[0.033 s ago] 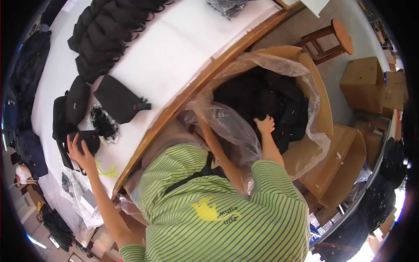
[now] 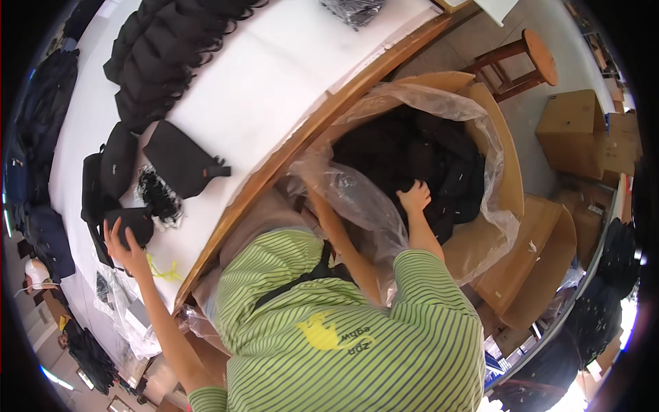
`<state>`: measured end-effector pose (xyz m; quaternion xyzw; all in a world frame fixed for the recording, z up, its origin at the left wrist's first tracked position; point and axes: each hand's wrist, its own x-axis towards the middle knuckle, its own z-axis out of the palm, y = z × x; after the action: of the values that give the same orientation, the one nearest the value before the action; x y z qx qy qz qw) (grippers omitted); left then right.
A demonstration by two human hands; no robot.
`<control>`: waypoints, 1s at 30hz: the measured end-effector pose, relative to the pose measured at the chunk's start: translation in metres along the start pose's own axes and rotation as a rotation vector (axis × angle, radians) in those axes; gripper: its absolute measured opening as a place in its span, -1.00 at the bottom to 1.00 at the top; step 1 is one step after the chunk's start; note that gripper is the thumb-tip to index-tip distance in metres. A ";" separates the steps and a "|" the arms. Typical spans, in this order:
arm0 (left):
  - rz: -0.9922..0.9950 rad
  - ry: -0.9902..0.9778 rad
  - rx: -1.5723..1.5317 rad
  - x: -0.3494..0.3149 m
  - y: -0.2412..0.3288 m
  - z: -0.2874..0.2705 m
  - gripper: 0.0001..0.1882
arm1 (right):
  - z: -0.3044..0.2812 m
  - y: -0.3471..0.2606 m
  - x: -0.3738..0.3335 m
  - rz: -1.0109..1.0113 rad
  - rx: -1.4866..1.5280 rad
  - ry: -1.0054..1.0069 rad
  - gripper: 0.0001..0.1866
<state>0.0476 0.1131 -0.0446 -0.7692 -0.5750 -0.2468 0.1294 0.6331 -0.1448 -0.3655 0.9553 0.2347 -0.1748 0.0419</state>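
Spanning a white-topped, wood-edged table (image 2: pixel 274 89) and a brown, plastic-lined cardboard box (image 2: pixel 509 165), the step seems to be handling bags. Black fabric bags (image 2: pixel 439 158) fill the box; the right hand (image 2: pixel 415 198) bends over them, its hold unclear. A small rounded black pouch (image 2: pixel 141 225) on the table meets the spread fingers of the left hand (image 2: pixel 127 250); I can't tell whether it grips. Moving either calls for closed fingers.
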 end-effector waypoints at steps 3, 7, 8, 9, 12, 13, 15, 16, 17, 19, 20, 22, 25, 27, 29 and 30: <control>-0.115 0.006 -0.079 -0.019 0.031 -0.023 -0.76 | 0.039 -0.010 0.041 -0.344 -0.233 -0.176 -0.17; 0.013 -0.142 0.131 -0.064 0.025 -0.073 -0.80 | 0.088 -0.043 0.118 -0.890 -0.834 0.211 -0.47; 0.066 -0.251 0.189 -0.073 0.027 -0.090 -0.82 | 0.095 -0.044 0.136 -0.817 -0.913 0.192 -0.48; -0.034 -0.315 0.168 -0.083 0.028 -0.102 -0.82 | 0.100 -0.037 0.153 -0.742 -0.989 0.176 -0.49; -0.213 -0.342 0.233 -0.122 0.024 -0.139 -0.81 | 0.100 -0.027 0.171 -0.635 -1.031 -0.202 -0.40; -0.114 -0.351 0.301 -0.130 0.027 -0.151 -0.80 | 0.096 -0.024 0.169 -0.723 -1.235 -0.185 -0.38; -0.359 -0.539 0.252 -0.143 0.035 -0.163 -0.77 | 0.104 -0.003 0.181 -0.752 -1.444 -0.170 -0.34; -0.357 -0.539 0.274 -0.147 0.039 -0.163 -0.77 | 0.107 -0.003 0.180 -0.771 -1.430 -0.174 -0.34; -0.428 -0.631 0.245 -0.151 0.042 -0.162 -0.77 | 0.107 0.000 0.180 -0.854 -1.571 -0.118 -0.32; -0.578 -0.769 0.202 -0.150 0.054 -0.153 -0.78 | 0.120 0.018 0.184 -0.938 -1.724 -0.069 -0.30; -0.566 -0.808 0.190 -0.145 0.061 -0.141 -0.80 | 0.132 0.027 0.190 -0.741 -1.495 -0.139 -0.21; -0.563 -0.868 0.147 -0.140 0.062 -0.115 -0.82 | 0.151 0.052 0.209 -0.528 -1.298 -0.203 -0.11; -0.678 -0.953 0.043 -0.151 0.059 -0.110 -0.85 | 0.146 0.038 0.208 -0.356 -0.803 -0.171 0.40; -0.771 -0.893 0.031 -0.171 0.069 -0.135 -0.87 | 0.038 -0.089 0.134 -0.237 -0.560 -0.572 0.35; -0.745 -0.956 -0.025 -0.155 0.087 -0.103 -0.87 | 0.074 -0.050 0.130 -0.105 -0.473 -0.442 0.36; -0.760 -0.978 0.000 -0.152 0.095 -0.096 -0.87 | 0.090 -0.045 0.128 -0.032 -0.361 -0.324 0.36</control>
<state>0.0825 -0.0872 -0.0355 -0.5349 -0.8014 0.1053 -0.2461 0.6899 -0.0642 -0.4949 0.8879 0.2676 -0.2817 0.2463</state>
